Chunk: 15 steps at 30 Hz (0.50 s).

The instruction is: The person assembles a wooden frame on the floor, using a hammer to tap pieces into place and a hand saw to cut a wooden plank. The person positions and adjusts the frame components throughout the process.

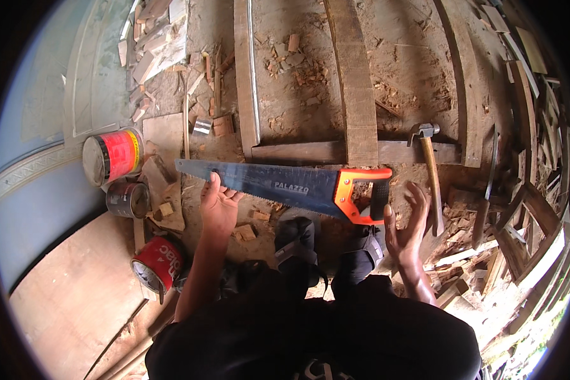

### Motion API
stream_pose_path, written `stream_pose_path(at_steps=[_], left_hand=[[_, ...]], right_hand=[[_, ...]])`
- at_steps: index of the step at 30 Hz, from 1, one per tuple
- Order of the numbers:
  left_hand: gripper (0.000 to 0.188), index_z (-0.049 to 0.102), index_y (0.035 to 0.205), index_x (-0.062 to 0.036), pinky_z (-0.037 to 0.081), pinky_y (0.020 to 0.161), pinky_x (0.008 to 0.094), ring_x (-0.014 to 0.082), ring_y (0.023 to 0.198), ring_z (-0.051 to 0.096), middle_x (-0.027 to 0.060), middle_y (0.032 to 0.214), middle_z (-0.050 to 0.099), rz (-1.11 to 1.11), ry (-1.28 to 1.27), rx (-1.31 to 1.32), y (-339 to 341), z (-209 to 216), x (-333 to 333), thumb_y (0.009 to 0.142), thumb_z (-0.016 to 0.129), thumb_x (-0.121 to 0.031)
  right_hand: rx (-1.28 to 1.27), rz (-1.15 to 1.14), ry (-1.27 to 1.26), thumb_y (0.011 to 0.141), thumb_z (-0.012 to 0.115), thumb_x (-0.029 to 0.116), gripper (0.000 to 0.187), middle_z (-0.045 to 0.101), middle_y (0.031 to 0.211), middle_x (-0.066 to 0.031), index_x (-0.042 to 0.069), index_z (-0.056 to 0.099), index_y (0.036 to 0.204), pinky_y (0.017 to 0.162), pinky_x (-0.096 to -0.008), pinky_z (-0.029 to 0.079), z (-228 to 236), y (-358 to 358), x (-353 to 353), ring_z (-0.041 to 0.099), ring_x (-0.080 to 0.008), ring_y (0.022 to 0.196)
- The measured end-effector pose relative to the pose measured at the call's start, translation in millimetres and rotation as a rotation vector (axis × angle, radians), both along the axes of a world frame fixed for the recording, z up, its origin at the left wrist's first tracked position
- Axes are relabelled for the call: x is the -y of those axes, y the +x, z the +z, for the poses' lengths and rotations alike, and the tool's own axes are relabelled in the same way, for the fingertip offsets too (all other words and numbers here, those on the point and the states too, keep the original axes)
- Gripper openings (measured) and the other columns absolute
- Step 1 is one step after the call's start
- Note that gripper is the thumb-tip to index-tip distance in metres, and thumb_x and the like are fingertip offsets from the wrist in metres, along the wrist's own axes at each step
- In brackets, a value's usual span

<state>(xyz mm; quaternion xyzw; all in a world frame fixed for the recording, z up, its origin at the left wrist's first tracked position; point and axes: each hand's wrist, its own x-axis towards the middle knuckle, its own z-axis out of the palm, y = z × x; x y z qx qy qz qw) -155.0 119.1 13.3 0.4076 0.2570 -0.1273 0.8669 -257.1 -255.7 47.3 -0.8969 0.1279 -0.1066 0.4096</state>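
A hand saw (278, 185) with a dark blade and an orange and black handle lies level across the view in front of me, teeth toward me. My left hand (220, 206) grips the blade near its narrow end, thumb on the upper face and fingers beneath. Just right of the saw's handle, my right hand (408, 228) is open, fingers spread and holding nothing; its thumb is close to the handle, and I cannot tell whether they touch. A claw hammer (429, 168) with a wooden handle is to the right of that hand, its head on a wooden crosspiece (297, 152).
Long wooden beams (356, 82) run away from me over a floor with wood chips. At left stand a red and yellow can (121, 155), a dark can (128, 198) and a red can (158, 263). A long narrow tool (484, 209) and scrap wood lie at right.
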Motion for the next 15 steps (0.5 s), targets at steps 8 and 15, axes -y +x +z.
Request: stream_pose_path(at_steps=[8,15], left_hand=[[0.016,0.067,0.094,-0.0164,0.058,0.088,0.0436,0.0216,0.096,0.072,0.0029,0.100,0.074,-0.081,-0.184,0.029,0,-18,22,0.102,0.062,-0.030],[0.019,0.062,0.094,-0.0148,0.058,0.081,0.0399,0.0232,0.093,0.070,0.0052,0.091,0.070,-0.151,-0.014,-0.060,7,-14,49,0.105,0.058,-0.030]], right_hand=[[-0.093,-0.197,0.529,0.099,0.068,0.013,0.036,0.062,0.092,-0.0026,-0.001,0.056,0.130,0.065,-0.0224,0.045,3,35,17,0.055,-0.0062,0.075],[-0.107,-0.119,0.277,0.092,0.077,0.013,0.044,0.069,0.108,-0.0073,-0.001,0.059,0.129,0.083,-0.0258,0.051,7,68,46,0.063,-0.0100,0.096]])
